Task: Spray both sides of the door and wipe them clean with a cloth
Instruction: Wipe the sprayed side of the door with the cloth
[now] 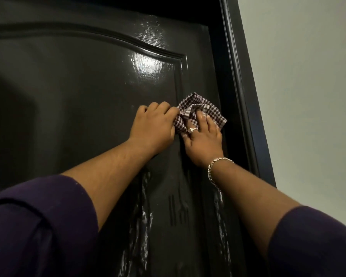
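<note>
A glossy dark door (pixel 84 92) with a raised arched panel fills most of the head view. A checked purple-and-white cloth (pixel 204 110) is bunched against the door near the panel's right moulding. My left hand (pixel 154 126) has its fingers curled and grips the cloth's left edge. My right hand (pixel 203 140), with a ring and a chain bracelet, presses the cloth to the door, its fingers spread over and partly tucked into the folds. White streaks of spray run down the door (pixel 142 212) below my hands. No spray bottle is in view.
The dark door frame (pixel 240 92) runs down the right side of the door. Beyond it is a pale wall (pixel 308 76). A bright light reflection sits on the upper panel (pixel 146 66). My purple sleeves cover the lower corners.
</note>
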